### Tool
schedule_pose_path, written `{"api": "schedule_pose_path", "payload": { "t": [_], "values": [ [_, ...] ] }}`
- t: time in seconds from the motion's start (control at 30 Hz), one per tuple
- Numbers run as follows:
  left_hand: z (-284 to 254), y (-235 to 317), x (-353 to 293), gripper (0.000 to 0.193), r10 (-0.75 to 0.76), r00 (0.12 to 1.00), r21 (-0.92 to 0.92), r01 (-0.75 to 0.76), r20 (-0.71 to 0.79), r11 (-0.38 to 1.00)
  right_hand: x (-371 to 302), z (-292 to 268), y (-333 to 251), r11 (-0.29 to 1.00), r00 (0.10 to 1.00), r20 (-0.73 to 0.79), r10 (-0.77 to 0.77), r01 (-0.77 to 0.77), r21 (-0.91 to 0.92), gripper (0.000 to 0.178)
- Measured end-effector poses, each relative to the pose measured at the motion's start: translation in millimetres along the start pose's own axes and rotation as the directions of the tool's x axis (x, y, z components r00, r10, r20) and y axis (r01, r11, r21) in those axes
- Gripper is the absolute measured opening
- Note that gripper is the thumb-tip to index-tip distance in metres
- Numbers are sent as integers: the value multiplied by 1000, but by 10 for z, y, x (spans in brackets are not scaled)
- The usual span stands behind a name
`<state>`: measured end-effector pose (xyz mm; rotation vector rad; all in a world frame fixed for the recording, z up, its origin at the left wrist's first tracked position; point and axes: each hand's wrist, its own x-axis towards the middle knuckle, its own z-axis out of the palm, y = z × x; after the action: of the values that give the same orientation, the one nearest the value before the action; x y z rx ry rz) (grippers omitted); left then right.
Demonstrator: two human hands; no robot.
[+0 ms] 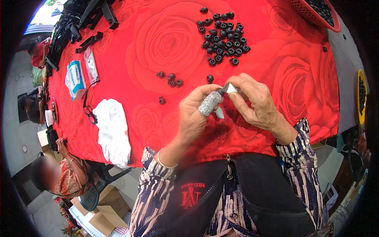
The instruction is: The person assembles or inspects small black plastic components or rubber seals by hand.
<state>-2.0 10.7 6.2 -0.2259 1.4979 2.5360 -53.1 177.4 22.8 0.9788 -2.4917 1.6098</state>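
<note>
In front of me, my left hand [196, 107] pinches a small black round part [220, 91], mostly hidden by the fingers. A grey speckled finger cover [209, 103] wraps one of its fingers, and a white tip [219, 113] shows below. My right hand [253, 98] is closed on a small blade [226, 87] with a white wrapped end [232, 88]. The blade's dark edge meets the black part. Just beyond my hands sits a single black part [210, 79]; farther off lies a loose cluster of similar hollow black parts [227, 37].
Several black parts [171, 76] lie left of my hands on the red rose-patterned tablecloth [166, 43]. Farther left are a white cloth [112, 130], glasses [90, 114], a tissue box [75, 81] and black plastic pieces [79, 23]. A red basket [316, 14] stands far right. Other people sit along the left side.
</note>
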Motion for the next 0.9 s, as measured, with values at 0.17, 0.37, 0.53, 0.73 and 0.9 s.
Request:
{"api": "schedule_pose_path", "payload": {
  "t": [0.17,0.37,0.53,0.73,0.9],
  "values": [
    [32,20,13,24,-16,1000,-9,16,3,1000,-16,19,9,999,999,-18,-40,40,-4,21],
    [15,5,13,23,-87,995,-208,93,38,974,-6,-42,-49,985,990,-64,123,-114,132,24],
    [-17,-48,0,24,-212,962,-349,261,172,900,-57,-4,-23,991,993,-62,-105,110,76,34],
    [-15,-47,41,23,-239,945,-423,315,223,850,-70,41,6,976,972,-89,-219,218,-18,36],
    [-4,-62,61,22,-237,956,-413,289,174,864,-63,75,19,941,937,-130,-325,308,-139,33]
  ]
}}
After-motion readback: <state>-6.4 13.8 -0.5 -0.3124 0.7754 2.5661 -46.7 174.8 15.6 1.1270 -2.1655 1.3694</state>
